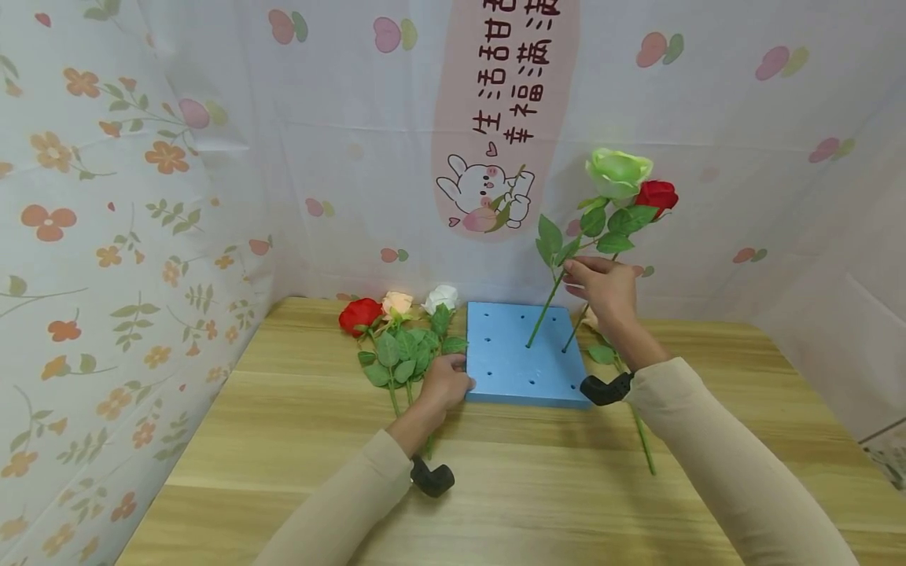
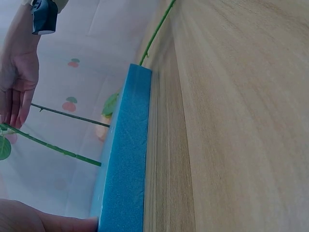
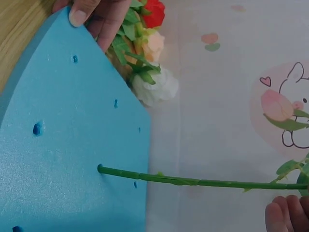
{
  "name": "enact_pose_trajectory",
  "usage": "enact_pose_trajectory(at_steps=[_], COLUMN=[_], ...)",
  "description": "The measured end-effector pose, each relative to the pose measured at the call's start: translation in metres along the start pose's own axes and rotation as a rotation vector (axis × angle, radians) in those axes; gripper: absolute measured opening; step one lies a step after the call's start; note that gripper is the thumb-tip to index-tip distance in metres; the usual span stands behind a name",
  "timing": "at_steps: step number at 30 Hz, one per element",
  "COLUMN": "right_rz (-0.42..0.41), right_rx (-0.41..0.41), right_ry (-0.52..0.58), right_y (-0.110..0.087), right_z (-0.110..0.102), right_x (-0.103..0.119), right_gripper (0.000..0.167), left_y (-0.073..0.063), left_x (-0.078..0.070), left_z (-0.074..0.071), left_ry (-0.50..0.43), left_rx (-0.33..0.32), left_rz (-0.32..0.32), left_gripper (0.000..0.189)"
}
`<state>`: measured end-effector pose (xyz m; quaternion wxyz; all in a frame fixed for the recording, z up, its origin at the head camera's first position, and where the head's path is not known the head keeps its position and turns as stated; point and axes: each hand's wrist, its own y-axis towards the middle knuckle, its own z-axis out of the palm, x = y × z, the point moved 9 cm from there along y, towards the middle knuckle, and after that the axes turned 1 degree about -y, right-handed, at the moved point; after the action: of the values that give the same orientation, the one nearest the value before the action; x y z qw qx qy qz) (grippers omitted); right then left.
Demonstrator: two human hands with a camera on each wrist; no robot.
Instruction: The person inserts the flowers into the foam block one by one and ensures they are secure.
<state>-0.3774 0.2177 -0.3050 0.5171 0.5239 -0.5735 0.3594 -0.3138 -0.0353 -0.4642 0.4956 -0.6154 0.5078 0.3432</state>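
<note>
Head view: bright, even, diffuse light; soft shadow on tabletop (image 1: 552, 503) toward 5 o'clock. Left wrist view: dimmer, cooler; backdrop (image 2: 106, 34) greyed toward 11 o'clock, tabletop grain soft toward 3 o'clock. Right wrist view: muted; faint sheen on blue board (image 3: 67, 125) toward 8 o'clock.

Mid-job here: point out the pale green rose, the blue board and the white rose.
Pale green rose (image 1: 618, 176): head view, on its bloom.
Blue board (image 1: 508, 364): head view, on bare top surface between holes.
White rose (image 3: 158, 89): right wrist view, on its petals.
</note>
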Motion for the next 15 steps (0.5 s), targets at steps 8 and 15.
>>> enact_pose_trajectory(at_steps=[8, 15], right_rz=[0.007, 0.026], right_rx=[0.024, 0.068], right_ry=[-0.082, -0.105], right_y=[-0.007, -0.013], right_z=[-0.006, -0.018], right_x=[0.002, 0.001], right_gripper=[0.045, 0.046], left_y=[-0.001, -0.002], left_x=[0.000, -0.001], left_z=[0.000, -0.001], left_ry=[-0.005, -0.005], left_rx=[0.001, -0.001], left_rz=[-0.001, -0.007], left_gripper=[0.052, 0.051])
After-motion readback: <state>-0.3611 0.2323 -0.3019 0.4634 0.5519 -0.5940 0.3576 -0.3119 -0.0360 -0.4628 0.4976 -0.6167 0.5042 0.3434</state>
